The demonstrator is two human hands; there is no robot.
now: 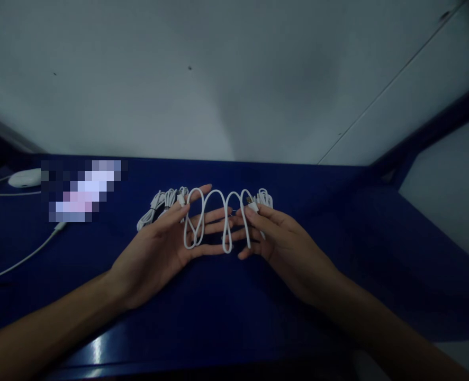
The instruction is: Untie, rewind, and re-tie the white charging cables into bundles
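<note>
A white USB cable (227,233) hangs in wavy loops between my two hands, above the blue table. My left hand (171,238), palm up, pinches one end near a small white connector (181,200) between thumb and index finger, its other fingers stretched beneath the loops. At the other end, my right hand (276,230) grips the white USB plug (252,205) between thumb and fingers. The fingertips of both hands come close together under the middle loops. Behind my left hand lie bundled white cables (159,203), partly hidden by it. Another white cable bundle (264,198) shows behind my right hand.
On the blue table (218,317) at the left lies a pixelated, bright rectangular object (89,190) with a white cord (24,263) running from it. A rounded white device (25,178) sits beside it. A pale wall (179,106) rises behind the table.
</note>
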